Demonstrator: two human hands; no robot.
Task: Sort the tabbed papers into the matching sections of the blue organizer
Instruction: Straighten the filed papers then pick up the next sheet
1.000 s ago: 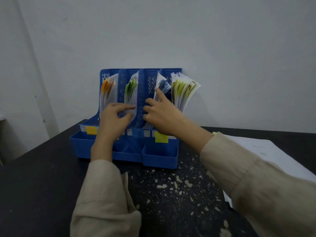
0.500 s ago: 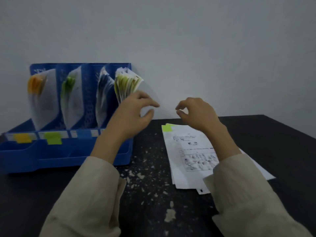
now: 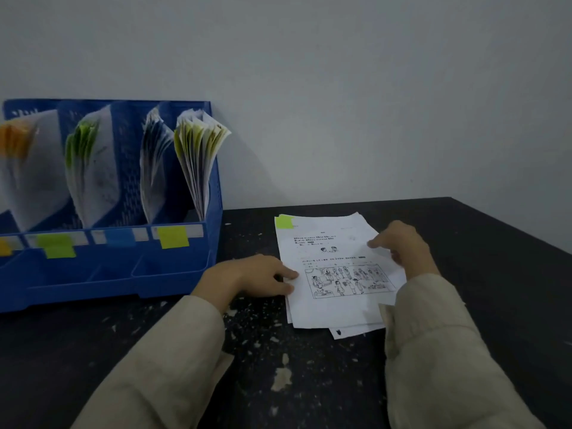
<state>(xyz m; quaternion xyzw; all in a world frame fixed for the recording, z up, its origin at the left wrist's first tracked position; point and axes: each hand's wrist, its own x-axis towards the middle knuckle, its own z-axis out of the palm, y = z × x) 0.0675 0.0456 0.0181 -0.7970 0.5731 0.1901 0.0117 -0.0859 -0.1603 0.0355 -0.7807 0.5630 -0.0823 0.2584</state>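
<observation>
Yellow-green sticky tab (image 3: 284, 222) on top sheet of white paper stack (image 3: 337, 274), lying flat on black speckled surface (image 3: 263, 351) just right of blue plastic organizer (image 3: 173, 283). Left hand (image 3: 250, 278) fingertips pressing stack's left edge; right hand (image 3: 402, 246) curled over right edge, grip unclear. Best lifted singly, then dropped into rightmost section with matching yellow-green label (image 3: 172, 237).
</observation>
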